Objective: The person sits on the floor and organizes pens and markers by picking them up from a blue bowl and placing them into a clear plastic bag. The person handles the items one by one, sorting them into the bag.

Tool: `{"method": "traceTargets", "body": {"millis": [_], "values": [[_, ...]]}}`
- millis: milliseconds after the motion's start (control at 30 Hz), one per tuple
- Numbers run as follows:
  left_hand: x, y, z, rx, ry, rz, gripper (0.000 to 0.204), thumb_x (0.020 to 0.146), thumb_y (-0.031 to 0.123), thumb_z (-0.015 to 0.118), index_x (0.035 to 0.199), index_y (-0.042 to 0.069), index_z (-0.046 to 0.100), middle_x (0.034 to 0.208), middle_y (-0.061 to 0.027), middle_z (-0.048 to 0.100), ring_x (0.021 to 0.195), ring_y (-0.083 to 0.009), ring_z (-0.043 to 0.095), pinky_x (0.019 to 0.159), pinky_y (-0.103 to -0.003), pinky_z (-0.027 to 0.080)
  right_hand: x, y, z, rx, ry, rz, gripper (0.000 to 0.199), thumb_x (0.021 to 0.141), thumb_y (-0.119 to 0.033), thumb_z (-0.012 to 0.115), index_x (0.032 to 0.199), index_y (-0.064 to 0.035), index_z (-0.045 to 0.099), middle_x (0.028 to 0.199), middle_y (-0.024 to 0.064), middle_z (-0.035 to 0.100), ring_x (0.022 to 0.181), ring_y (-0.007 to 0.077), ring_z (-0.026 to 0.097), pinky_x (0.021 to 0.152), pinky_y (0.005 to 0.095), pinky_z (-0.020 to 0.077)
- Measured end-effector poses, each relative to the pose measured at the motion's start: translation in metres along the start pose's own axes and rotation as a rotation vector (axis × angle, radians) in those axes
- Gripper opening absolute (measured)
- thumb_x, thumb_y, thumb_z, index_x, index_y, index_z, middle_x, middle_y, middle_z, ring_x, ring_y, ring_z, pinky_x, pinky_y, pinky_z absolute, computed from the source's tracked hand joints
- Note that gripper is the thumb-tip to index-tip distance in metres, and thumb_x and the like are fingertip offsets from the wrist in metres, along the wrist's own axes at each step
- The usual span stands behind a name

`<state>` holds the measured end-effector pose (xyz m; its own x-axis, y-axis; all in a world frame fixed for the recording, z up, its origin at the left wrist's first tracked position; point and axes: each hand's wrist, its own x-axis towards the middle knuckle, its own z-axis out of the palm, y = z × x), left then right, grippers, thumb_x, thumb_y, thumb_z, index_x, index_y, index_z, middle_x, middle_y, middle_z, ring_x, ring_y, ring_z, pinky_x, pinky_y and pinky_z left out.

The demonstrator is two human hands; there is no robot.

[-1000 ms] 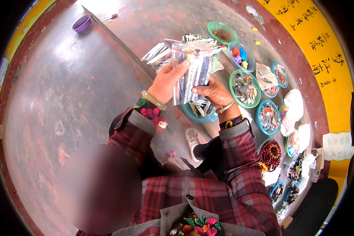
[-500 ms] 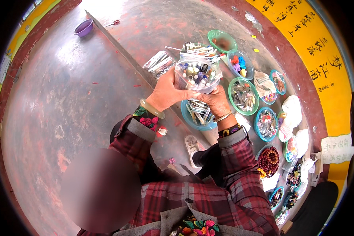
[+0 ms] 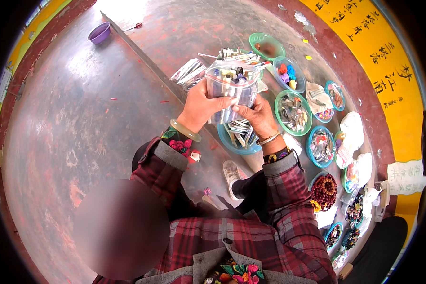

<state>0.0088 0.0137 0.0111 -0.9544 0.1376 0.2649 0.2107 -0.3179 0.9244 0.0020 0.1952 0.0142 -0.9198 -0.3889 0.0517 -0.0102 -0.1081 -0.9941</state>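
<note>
Upright between both palms is a clear zip bag [image 3: 232, 92] packed with marker-like pens, their light and dark ends showing near its top. My left hand [image 3: 197, 108] grips its left side, thumb across the front. On the other side my right hand [image 3: 260, 118] clasps it, its thumb also pressed on the front. Just below the bag, a blue basket [image 3: 244, 151] holds more pens and is partly covered by my hands. Behind the bag lie loose pens [image 3: 241, 56] heaped in a greenish basket. A clear packet of pens [image 3: 188, 72] rests on the floor to the left.
Down the right side stand a green basket [image 3: 308, 124] of small packets, a blue basket [image 3: 309, 154], dark red beads [image 3: 324, 191] and white bags [image 3: 351, 132]. A purple basin [image 3: 99, 34] sits far left. My shoe [image 3: 232, 176] is below my hands.
The bag has tipped from showing its pen ends to standing more upright, its front and zip edge now visible. Both thumbs have shifted apart onto its front.
</note>
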Motion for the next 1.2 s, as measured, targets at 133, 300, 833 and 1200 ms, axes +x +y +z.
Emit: {"method": "traceTargets", "body": {"millis": [133,300,833,1200], "values": [[0.0,0.002,0.004,-0.069,0.027,0.024,0.042,0.077,0.001,0.068,0.115,-0.001,0.05,0.105,-0.0064,0.062,0.096,-0.0138,0.059,0.084,-0.029,0.048,0.0,0.005,0.0,0.068,0.012,0.038,0.04,0.076,-0.009,0.074,0.113,-0.0053,0.059,0.102,-0.0001,0.063,0.091,0.0095,0.056,0.081,0.0263,0.0462],[0.002,0.005,0.007,-0.169,0.112,-0.02,0.035,0.077,0.0,0.067,0.109,-0.002,0.055,0.1,-0.0069,0.064,0.088,-0.0129,0.061,0.078,-0.027,0.05,0.002,0.013,0.003,0.058,-0.025,0.065,0.039,0.078,-0.012,0.073,0.113,-0.0051,0.059,0.101,0.0005,0.063,0.091,0.0102,0.057,0.081,0.0267,0.0456],[0.003,-0.003,0.001,-0.187,0.046,-0.146,0.038,0.082,0.005,0.064,0.117,-0.001,0.051,0.105,-0.0066,0.061,0.093,-0.0123,0.058,0.082,-0.028,0.047,0.004,0.017,0.006,0.3,0.139,0.091,0.034,0.08,-0.025,0.072,0.102,-0.0014,0.062,0.094,0.0035,0.064,0.086,0.0103,0.058,0.078,0.0256,0.0455],[0.002,-0.006,0.004,-0.271,-0.029,-0.205,0.043,0.079,-0.002,0.064,0.119,0.0,0.049,0.106,-0.0062,0.061,0.096,-0.0136,0.059,0.082,-0.029,0.048,0.007,0.019,0.003,0.24,0.136,0.063,0.039,0.081,-0.031,0.07,0.106,-0.0015,0.062,0.1,0.0046,0.063,0.091,0.0112,0.056,0.08,0.0275,0.045]]}}
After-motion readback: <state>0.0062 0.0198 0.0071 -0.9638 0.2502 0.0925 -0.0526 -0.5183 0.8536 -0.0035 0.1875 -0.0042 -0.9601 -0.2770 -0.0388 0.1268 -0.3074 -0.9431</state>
